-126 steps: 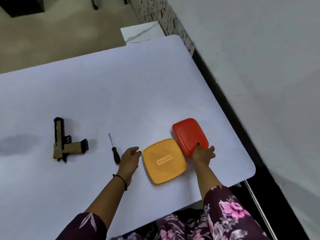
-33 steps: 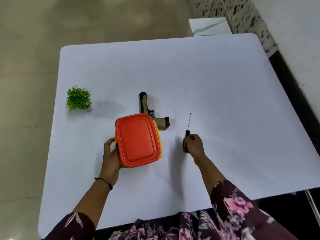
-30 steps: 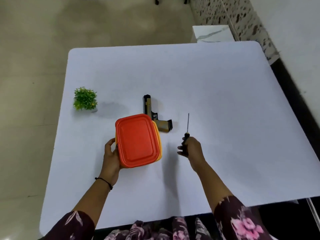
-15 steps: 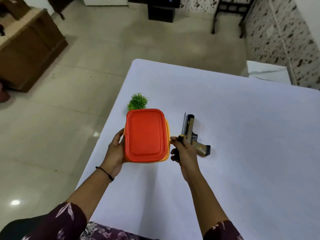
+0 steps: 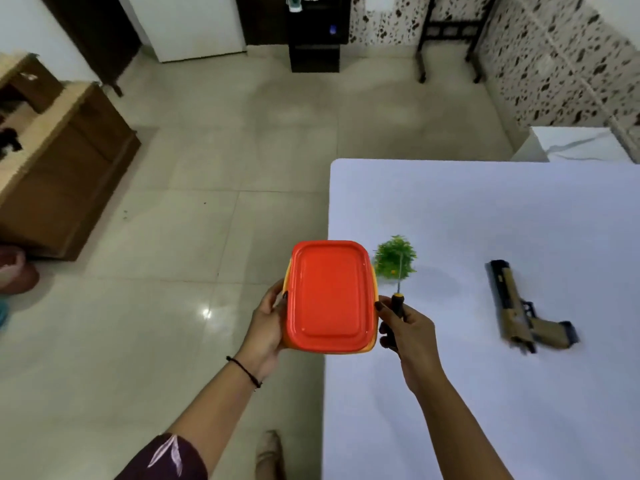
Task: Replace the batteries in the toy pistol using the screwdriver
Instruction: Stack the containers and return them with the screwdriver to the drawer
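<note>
The left hand (image 5: 268,323) grips two stacked boxes, a red box (image 5: 330,296) on a yellow box (image 5: 370,346). Their lids are closed, so I cannot tell the contents. Just beside them, the right hand (image 5: 405,327) clasps the screwdriver (image 5: 398,303), shaft upward. Behind it stands a small plant (image 5: 394,258). The toy pistol (image 5: 526,306) lies on the white table (image 5: 485,209), well apart to the right.

Most of the screwdriver (image 5: 398,302) handle was buried in the right hand (image 5: 412,329)'s curled fingers. Its thin shaft got lost against the green plant (image 5: 394,256) just beyond that hand, so the tip was too small to make out. The left hand (image 5: 266,327)'s fingers were hidden under the red box (image 5: 330,296) it gripped, only a sliver of the yellow box (image 5: 370,346) peeked out, and the toy pistol (image 5: 516,303) off to the right hand's right was blurry.
</note>
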